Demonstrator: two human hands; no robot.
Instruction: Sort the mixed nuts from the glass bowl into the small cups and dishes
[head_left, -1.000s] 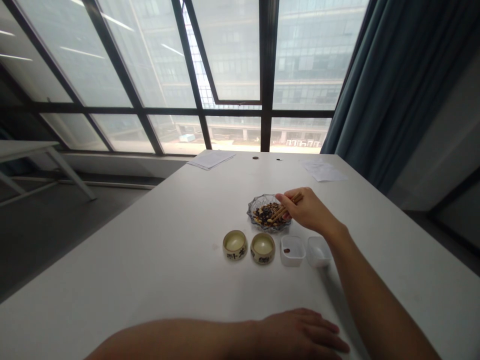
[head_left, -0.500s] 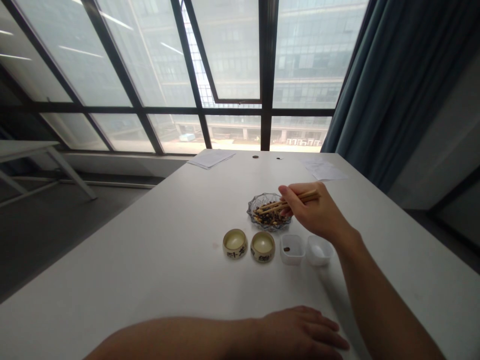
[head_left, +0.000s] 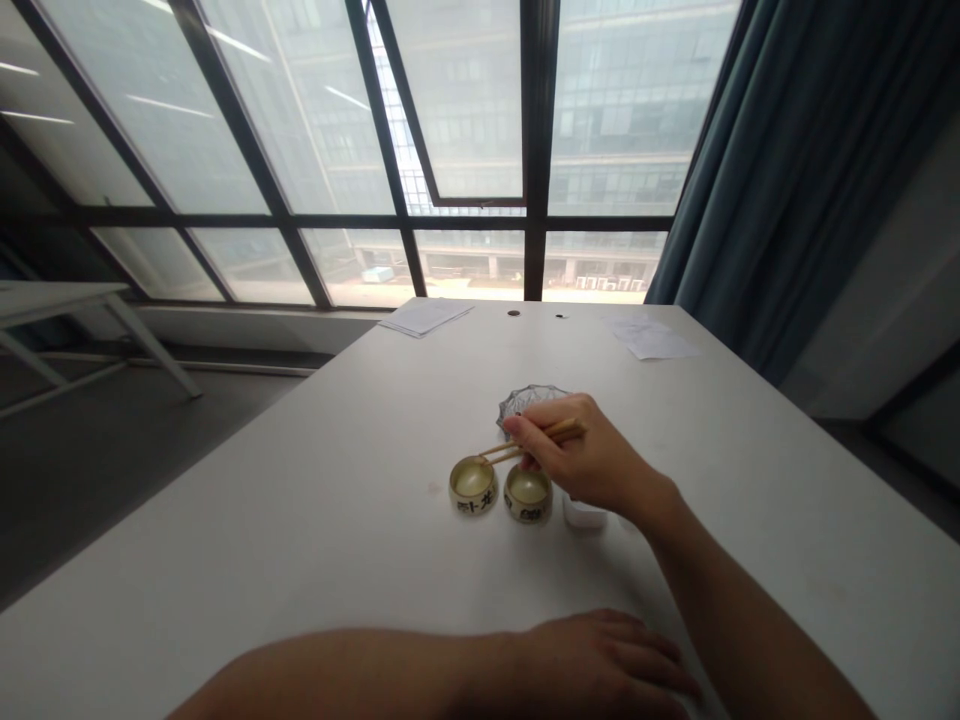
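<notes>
My right hand [head_left: 566, 440] is closed around a pair of wooden chopsticks [head_left: 517, 447], whose tips reach over the rim of the left small ceramic bowl [head_left: 474, 503]. Whether anything is pinched at the tips is too small to tell. Beside it stands a second ceramic bowl [head_left: 528, 508] with dark characters, partly under the hand. A clear plastic container [head_left: 585, 515] shows below the wrist, mostly covered. Behind the hand, the faceted glass dish [head_left: 517, 400] is largely hidden, its contents too. My left hand [head_left: 607, 660] lies flat on the table, fingers stretched out, holding nothing.
The white table [head_left: 315, 520] runs back to tall windows. Paper sheets [head_left: 427, 316] lie at its far left and another sheet [head_left: 651, 336] at its far right. A blue curtain [head_left: 750, 200] hangs on the right. Another table [head_left: 67, 292] stands at the left.
My right hand has moved left and nearer with the chopsticks, from the glass dish to the left ceramic bowl. It now covers much of the dish and the plastic containers. My left hand stays put.
</notes>
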